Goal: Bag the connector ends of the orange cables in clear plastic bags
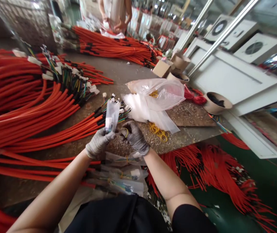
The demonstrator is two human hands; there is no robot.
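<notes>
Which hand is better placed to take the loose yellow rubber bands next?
Probably the right: the grey-gloved right hand is nearest the yellow rubber bands, while the grey-gloved left hand holds a clear plastic bag.

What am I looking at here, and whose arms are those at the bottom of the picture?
This is a single picture from a camera worn on a person's head, so those are the wearer's own arms, and no machine appears. The left hand, gloved in grey like the right hand, pinches a small clear plastic bag, and the right hand is close beside it. The table carries bundles of orange-sheathed wire harnesses, yellow rubber bands and a crumpled plastic sack. Another person stands at the far end.
</notes>
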